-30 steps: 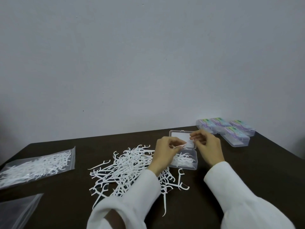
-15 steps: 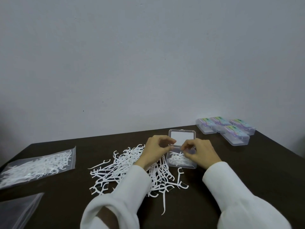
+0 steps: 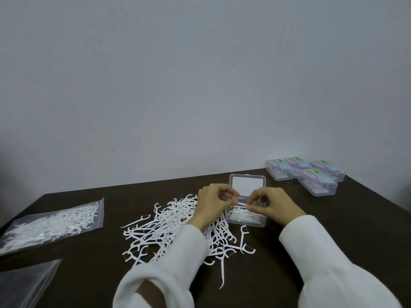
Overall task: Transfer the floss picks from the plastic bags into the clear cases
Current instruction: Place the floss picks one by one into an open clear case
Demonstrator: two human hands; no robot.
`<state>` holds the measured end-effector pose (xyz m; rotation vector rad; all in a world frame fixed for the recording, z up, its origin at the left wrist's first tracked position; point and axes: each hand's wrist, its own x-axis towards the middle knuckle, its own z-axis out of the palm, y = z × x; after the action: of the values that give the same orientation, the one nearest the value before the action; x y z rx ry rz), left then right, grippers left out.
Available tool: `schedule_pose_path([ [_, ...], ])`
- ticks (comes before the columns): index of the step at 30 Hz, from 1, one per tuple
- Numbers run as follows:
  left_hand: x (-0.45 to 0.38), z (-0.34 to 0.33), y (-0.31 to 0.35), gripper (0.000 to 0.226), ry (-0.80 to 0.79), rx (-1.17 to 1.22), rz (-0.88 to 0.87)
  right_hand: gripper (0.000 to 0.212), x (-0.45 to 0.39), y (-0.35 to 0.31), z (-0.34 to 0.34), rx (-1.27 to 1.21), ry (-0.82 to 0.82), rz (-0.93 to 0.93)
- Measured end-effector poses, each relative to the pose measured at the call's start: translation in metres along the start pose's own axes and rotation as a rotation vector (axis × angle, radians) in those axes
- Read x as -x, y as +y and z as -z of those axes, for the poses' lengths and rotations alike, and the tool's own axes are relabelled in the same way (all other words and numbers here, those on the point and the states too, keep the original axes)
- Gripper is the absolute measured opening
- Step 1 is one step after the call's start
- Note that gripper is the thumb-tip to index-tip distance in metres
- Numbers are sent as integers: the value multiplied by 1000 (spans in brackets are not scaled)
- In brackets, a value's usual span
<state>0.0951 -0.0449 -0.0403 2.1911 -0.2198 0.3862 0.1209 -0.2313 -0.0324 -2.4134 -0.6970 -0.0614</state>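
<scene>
1. A dark brown, matte desk [image 3: 333,230] stands against a plain pale wall [image 3: 200,74].
2. A loose heap of thin white plastic floss picks [image 3: 169,227], each a slim handle ending in a small forked head, lies tangled at the desk's middle.
3. Just right of the heap sits an open clear case [image 3: 245,218], a rounded rectangular box of hard transparent plastic with its hinged lid tilted back; several white picks lie inside it.
4. The left hand [image 3: 213,201] and the right hand [image 3: 270,205], both in soft white sleeves, meet above the case; their curled fingers pinch a few picks between them over the opening.
5. At the far right corner, four shut clear cases [image 3: 307,174] with purple and green labels lie clustered, touching one another.
6. On the left, a glossy plastic zip bag [image 3: 53,225] lies flat, full of white picks; another crinkled clear bag [image 3: 26,283] lies at the near left edge, its contents not discernible.
</scene>
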Motion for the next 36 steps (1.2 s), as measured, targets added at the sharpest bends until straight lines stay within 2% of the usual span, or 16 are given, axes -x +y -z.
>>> schedule_pose_path([
  [2, 1, -2, 2, 12, 16, 57, 23, 9, 2, -1, 5, -6, -6, -11],
  [6, 2, -7, -3, 12, -36, 21, 50, 11, 3, -2, 5, 37, -90, -41],
  [11, 0, -2, -3, 14, -49, 62, 65, 13, 1, -5, 1, 89, -99, -33],
  [16, 1, 4, -7, 22, -83, 167, 99, 20, 1, -7, 1, -8, 10, 11],
  [20, 2, 6, -4, 25, -132, 374, 156, 9, 0, -8, -7, 53, 35, 53],
  [23, 1, 8, -3, 24, -119, 321, 124, 6, -1, -11, -11, 103, 69, 88],
  [28, 8, 26, 5, 25, -88, 321, 94, 15, 3, -29, -16, 77, 124, 214],
  [32, 29, 47, 5, 22, -93, 259, 71, 25, 5, -49, -27, 183, 47, 326],
  [36, 58, 75, -8, 21, -64, 128, 92, 42, 7, -62, -45, 315, -118, 434],
])
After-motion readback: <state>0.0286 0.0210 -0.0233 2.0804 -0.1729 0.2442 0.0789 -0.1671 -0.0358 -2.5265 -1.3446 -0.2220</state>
